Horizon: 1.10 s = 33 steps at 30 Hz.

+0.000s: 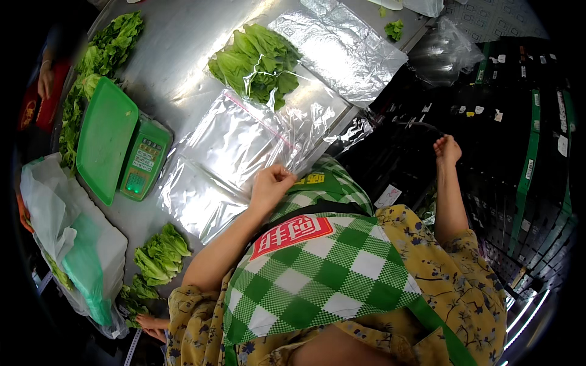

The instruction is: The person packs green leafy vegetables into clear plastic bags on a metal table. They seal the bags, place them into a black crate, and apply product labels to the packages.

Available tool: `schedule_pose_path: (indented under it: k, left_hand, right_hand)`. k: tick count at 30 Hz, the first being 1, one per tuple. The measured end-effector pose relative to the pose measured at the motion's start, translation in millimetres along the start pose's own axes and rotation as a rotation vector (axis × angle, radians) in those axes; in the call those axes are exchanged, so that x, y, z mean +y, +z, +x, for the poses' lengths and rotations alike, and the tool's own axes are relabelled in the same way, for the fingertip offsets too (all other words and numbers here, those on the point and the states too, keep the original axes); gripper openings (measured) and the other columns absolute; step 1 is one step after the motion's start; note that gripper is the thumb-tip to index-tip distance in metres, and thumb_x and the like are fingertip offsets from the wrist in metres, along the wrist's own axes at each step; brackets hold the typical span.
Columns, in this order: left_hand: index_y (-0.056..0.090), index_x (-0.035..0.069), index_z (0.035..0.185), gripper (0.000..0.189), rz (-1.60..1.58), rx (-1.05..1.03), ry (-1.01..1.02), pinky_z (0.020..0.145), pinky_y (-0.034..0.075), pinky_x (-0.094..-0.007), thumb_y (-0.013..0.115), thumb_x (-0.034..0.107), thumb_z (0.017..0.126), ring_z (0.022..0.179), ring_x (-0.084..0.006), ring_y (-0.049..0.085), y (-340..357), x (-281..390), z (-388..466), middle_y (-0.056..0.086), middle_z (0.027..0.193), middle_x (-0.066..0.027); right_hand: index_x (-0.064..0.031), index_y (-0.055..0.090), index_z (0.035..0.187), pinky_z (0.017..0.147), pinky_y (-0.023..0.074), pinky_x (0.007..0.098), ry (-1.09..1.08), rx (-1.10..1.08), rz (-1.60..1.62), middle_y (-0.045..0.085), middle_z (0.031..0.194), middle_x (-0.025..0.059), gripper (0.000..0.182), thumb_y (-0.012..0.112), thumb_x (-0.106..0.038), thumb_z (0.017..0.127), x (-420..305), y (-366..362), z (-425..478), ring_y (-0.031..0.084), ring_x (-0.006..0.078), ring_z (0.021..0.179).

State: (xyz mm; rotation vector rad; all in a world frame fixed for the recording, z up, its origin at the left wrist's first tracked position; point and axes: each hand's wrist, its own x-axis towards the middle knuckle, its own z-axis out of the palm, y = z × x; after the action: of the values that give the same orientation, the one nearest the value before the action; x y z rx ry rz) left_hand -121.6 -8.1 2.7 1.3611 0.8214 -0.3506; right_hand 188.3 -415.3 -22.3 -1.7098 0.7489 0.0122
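Note:
My left hand point(272, 185) pinches the near edge of a clear plastic bag point(316, 112) at the front edge of the metal table. A bunch of green lettuce point(256, 59) lies towards the bag's far end, with shiny film over part of it. Flat clear plastic bags point(219, 142) with a pinkish line lie beside it. Well out to the right, past the table, my right hand point(447, 150) is raised with its fingers closed. A thin strip point(423, 124) curves leftward from its fingertips.
A green digital scale point(149, 158) with a green tray point(107, 142) stands left. Lettuce point(110, 45) lines the far-left edge; more point(162, 256) lies near my left elbow. Black crates point(494, 137) are stacked right. Other people's hands point(46, 80) show at the left and lower left.

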Motion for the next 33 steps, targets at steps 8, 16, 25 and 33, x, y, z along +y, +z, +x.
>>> schedule_pose_path:
  k: [8, 16, 25, 33]
  left_hand:
    - [0.067, 0.000, 0.079, 0.014, -0.047, -0.032, 0.033, 0.052, 0.040, -0.0208, 0.070, 0.013, 0.080, 0.057, -0.0037, 0.052, -12.2, -25.2, -0.7, 0.063, 0.066, 0.0000]
    - [0.069, -0.001, 0.091, 0.023, 0.080, -0.194, 0.005, 0.060, 0.044, -0.0218, 0.071, 0.021, 0.083, 0.066, -0.0049, 0.056, -22.6, -4.8, -9.0, 0.067, 0.076, -0.0020]
    - [0.063, 0.003, 0.111, 0.037, -0.537, 0.289, -0.079, 0.079, 0.048, -0.0322, 0.059, 0.035, 0.093, 0.090, -0.0141, 0.059, -52.4, 43.4, 24.1, 0.063, 0.099, -0.0045]
    - [0.060, 0.006, 0.109, 0.044, -0.708, 0.348, -0.230, 0.078, 0.047, -0.0370, 0.061, 0.045, 0.091, 0.091, -0.0175, 0.055, -54.7, 72.8, 59.9, 0.055, 0.103, -0.0040]
  right_hand:
    - [-0.0027, 0.071, 0.090, 0.077, 0.0537, 0.0456, -0.989, -0.291, -1.510, 0.069, 0.082, 0.0188, 0.029, 0.063, -0.030, 0.083, -10.8, 11.3, -9.7, 0.067, 0.0385, 0.082]
    - [-0.0073, 0.058, 0.122, 0.090, 0.0490, 0.0427, -0.755, -0.712, -1.637, 0.061, 0.113, 0.0202, 0.054, 0.069, -0.004, 0.068, -81.6, 52.6, -30.3, 0.058, 0.0369, 0.107]
    - [0.0005, 0.054, 0.128, 0.077, 0.0487, 0.0265, -0.365, -1.237, -0.470, 0.062, 0.110, 0.0083, 0.046, 0.067, -0.011, 0.085, -105.5, 190.6, -132.3, 0.059, 0.0122, 0.090]
    - [-0.0023, 0.065, 0.098, 0.067, 0.0479, 0.0292, 0.111, -1.248, -0.727, 0.061, 0.092, 0.0055, 0.035, 0.061, -0.036, 0.090, -49.3, 308.3, -162.3, 0.057, 0.0134, 0.081]
